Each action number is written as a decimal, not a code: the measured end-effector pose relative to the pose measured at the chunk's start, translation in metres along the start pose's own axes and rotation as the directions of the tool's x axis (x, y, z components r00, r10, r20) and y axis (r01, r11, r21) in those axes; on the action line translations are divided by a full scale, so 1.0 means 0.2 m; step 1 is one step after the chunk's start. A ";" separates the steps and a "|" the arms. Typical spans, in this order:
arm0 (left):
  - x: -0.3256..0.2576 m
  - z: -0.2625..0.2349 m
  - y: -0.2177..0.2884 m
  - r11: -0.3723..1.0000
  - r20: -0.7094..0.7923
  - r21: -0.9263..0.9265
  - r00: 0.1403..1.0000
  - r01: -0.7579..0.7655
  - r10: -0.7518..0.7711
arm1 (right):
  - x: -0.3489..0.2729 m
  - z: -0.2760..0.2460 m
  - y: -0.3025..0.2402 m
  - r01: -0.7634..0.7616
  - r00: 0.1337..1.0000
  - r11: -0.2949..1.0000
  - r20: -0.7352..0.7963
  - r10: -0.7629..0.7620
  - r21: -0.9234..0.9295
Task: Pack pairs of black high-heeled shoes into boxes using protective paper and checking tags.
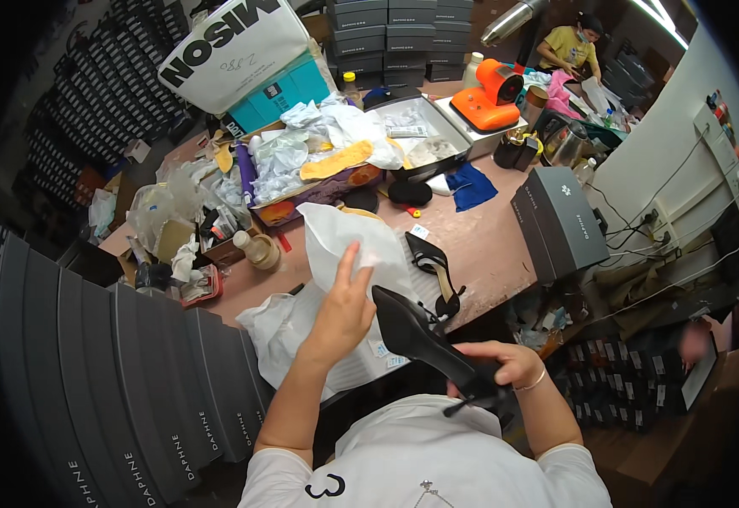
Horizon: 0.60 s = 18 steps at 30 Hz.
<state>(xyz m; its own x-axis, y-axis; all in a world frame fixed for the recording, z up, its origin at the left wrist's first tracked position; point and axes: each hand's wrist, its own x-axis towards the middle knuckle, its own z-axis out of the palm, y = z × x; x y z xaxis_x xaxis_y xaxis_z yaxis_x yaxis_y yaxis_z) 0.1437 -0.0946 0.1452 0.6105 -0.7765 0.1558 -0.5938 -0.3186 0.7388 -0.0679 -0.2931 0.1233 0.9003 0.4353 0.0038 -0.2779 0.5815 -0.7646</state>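
Note:
My right hand (505,364) grips a black high-heeled shoe (420,334) near its heel end. The sole is turned toward me and the toe points up and left. My left hand (348,305) is at a sheet of white tissue paper (318,233), two fingers stretched over it. A pinkish patch shows through the sheet; the thumb is hidden. Just beyond the held shoe, a second black strappy shoe (439,275) lies on its side. Under my hands is more white paper (272,326), with small printed tags (379,349) near the held shoe.
Tall stacks of grey shoe boxes (145,381) rise at my left. A grey box (560,222) stands on the table's right. Farther back are a carton of crumpled paper (276,212), a blue cloth (473,188) and an orange device (488,102). A person (571,49) sits far right.

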 end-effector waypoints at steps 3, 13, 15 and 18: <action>-0.16 0.05 0.07 0.998 0.116 0.050 0.993 -0.034 0.028 | 0.20 -0.06 0.03 -0.125 0.961 0.939 -0.273 0.034 -0.322; -0.39 0.17 0.09 0.977 -0.043 0.084 0.979 -0.197 0.201 | 0.43 0.06 0.26 0.240 0.757 0.935 -0.653 -0.012 0.261; -0.44 0.30 0.16 0.966 -0.019 0.016 0.966 -0.259 0.259 | 0.52 -0.05 0.41 0.248 0.598 0.969 -0.789 -0.141 0.015; -0.50 0.38 0.24 0.929 0.035 -0.126 0.935 -0.347 0.354 | 0.48 -0.33 0.46 0.193 0.758 0.846 -0.472 -0.450 -0.497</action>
<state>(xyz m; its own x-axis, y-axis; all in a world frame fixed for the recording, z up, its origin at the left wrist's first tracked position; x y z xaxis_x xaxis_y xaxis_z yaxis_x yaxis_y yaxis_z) 0.0145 -0.0728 0.1157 0.3421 -0.8575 0.3843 -0.6975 0.0423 0.7154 0.0155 -0.2426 0.0111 0.9656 -0.2565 0.0428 0.1052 0.2345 -0.9664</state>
